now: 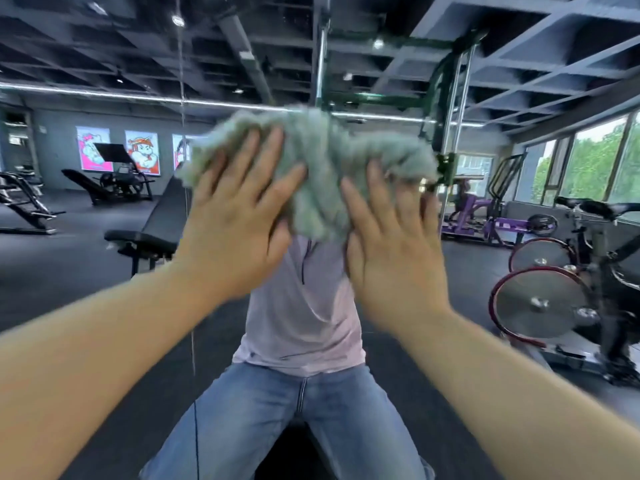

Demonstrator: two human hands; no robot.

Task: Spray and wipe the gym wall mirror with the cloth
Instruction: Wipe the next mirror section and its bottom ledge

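A fluffy pale green cloth (pixel 318 168) is bunched flat against the wall mirror (pixel 86 271), which fills the whole view. My left hand (pixel 235 220) presses on the cloth's left half with straight, spread fingers. My right hand (pixel 394 244) presses its lower right part the same way, fingers straight. Both hands look motion-blurred. In the mirror I see my own torso in a light shirt and blue jeans below the cloth. No spray bottle is in view.
A vertical seam (pixel 188 202) in the mirror runs just left of my left hand. Reflected in the glass are a black bench (pixel 152 230), purple machines (pixel 478 216) and spin bikes (pixel 561 289) at the right, with windows behind.
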